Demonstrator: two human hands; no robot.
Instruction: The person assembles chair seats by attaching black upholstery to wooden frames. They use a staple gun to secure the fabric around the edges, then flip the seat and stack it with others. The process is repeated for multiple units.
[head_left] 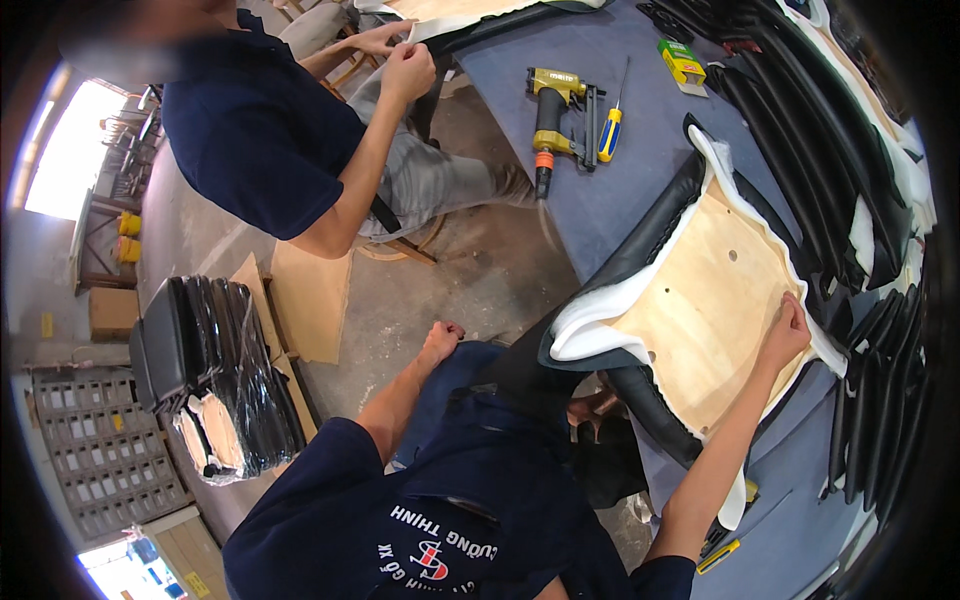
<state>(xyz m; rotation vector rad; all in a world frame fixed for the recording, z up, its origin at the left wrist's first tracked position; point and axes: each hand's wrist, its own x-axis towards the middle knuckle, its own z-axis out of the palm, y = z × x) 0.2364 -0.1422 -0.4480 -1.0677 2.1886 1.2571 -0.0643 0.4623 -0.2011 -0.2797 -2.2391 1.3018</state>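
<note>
Tabletop (600, 70) holds a wooden seat board (705, 300) wrapped in black cover and white foam. Right hand (785, 335) lies flat on the board's far edge. Left hand (442, 340) makes a fist on the knee, well apart. Staple gun (555, 115) lies far beyond both hands.

Bare table (600, 190) between staple gun (556, 115) and seat panel (705, 300); stacked black covers (830, 150) crowd right.

Co-worker's face (130, 25) blurred, edge-cropped
</note>
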